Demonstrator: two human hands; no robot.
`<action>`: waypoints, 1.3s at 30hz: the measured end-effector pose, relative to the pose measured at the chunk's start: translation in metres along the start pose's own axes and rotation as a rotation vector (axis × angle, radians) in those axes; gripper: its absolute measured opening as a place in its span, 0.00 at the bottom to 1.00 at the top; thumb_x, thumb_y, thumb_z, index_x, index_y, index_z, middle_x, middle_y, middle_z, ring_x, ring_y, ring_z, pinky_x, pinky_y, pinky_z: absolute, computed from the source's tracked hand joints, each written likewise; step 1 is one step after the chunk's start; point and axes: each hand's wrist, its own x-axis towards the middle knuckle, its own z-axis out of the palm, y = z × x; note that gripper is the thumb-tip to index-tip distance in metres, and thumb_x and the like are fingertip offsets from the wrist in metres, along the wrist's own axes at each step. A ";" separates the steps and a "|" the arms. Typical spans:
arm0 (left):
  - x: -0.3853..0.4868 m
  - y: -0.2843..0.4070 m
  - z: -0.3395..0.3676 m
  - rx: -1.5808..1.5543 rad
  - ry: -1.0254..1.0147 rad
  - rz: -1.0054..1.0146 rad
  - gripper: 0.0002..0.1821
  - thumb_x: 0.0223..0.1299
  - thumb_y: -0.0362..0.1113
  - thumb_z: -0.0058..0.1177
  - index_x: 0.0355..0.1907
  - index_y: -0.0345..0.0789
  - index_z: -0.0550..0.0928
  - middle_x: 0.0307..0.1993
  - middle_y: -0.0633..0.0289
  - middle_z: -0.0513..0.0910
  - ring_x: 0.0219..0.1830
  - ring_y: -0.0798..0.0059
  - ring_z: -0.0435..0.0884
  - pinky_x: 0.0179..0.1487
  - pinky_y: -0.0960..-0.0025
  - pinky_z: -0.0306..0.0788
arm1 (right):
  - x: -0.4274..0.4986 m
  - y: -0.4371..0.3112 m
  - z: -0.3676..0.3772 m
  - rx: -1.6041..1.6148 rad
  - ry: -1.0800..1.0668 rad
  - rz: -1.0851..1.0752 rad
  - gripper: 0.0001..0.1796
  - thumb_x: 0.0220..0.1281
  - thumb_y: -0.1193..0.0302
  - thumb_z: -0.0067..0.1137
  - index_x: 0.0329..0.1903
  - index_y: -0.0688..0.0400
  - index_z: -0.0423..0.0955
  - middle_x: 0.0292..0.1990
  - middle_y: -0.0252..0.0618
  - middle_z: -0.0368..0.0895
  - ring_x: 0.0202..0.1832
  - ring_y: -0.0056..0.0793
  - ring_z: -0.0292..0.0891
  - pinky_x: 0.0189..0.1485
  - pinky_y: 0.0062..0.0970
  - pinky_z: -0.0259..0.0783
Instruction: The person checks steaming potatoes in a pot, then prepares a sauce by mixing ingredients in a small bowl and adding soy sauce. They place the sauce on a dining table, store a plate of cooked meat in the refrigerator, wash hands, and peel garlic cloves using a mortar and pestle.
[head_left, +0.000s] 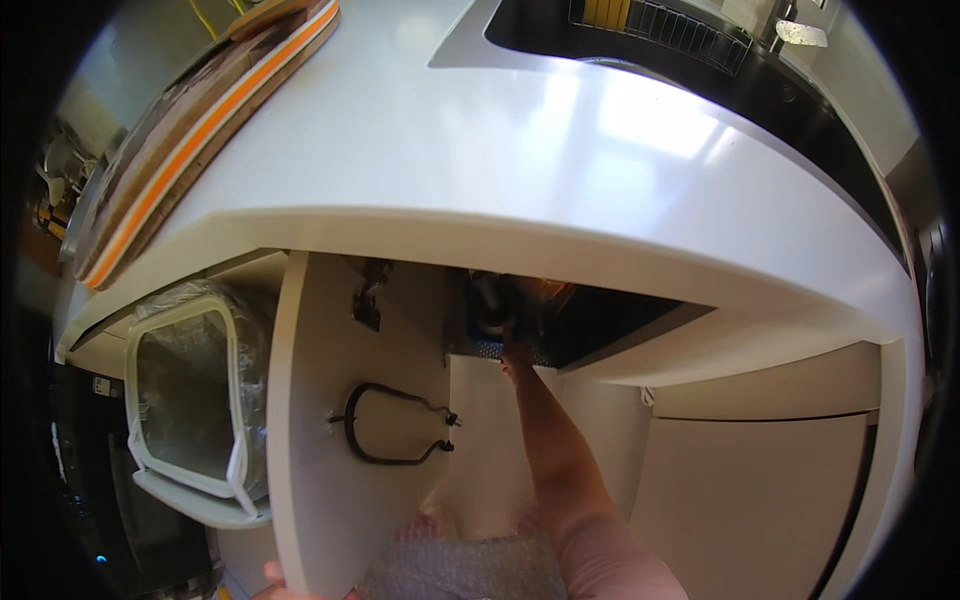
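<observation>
My left hand (285, 589) is at the bottom edge of the view, mostly cut off. Its fingers grip the edge of an open white cabinet door (282, 420). With the arm stretched out, my right hand (512, 357) reaches into the dark cabinet below the sink counter. There it is near a greyish rounded object (491, 300), too dim to name. Whether the fingers hold it cannot be seen. A perforated strip (491, 349) runs along the cabinet's lower front. A metal hinge (367, 307) and a black looped band (352, 427) are on the door's inner face.
Left of the door is a waste bin (232, 405) with a clear liner. Above spreads the white countertop (375, 150), with a striped board-like item (202, 142) and a dark sink (810, 97) holding a wire rack (675, 34). A closed cabinet front (757, 487) is at right.
</observation>
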 end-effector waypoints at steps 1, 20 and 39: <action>0.002 -0.002 0.002 0.018 0.025 0.029 0.05 0.56 0.39 0.52 0.29 0.47 0.71 0.30 0.68 0.69 0.37 0.70 0.70 0.49 0.60 0.61 | 0.009 -0.004 0.007 0.060 -0.025 -0.044 0.32 0.58 0.37 0.47 0.29 0.57 0.70 0.14 0.35 0.65 0.13 0.26 0.61 0.14 0.29 0.59; 0.008 -0.009 -0.015 0.159 0.049 -0.026 0.11 0.60 0.42 0.52 0.34 0.47 0.64 0.34 0.66 0.65 0.32 0.68 0.66 0.37 0.64 0.65 | 0.035 -0.046 -0.014 0.469 -0.277 0.092 0.13 0.58 0.60 0.48 0.24 0.47 0.58 0.11 0.25 0.47 0.09 0.18 0.44 0.12 0.19 0.43; 0.085 0.065 0.009 -0.079 -0.652 -0.513 0.21 0.50 0.32 0.56 0.50 0.36 0.72 0.54 0.60 0.71 0.47 0.66 0.70 0.46 0.65 0.67 | -0.490 0.063 -0.280 0.346 -0.208 0.280 0.13 0.59 0.61 0.49 0.27 0.57 0.68 0.12 0.31 0.62 0.11 0.21 0.57 0.13 0.21 0.54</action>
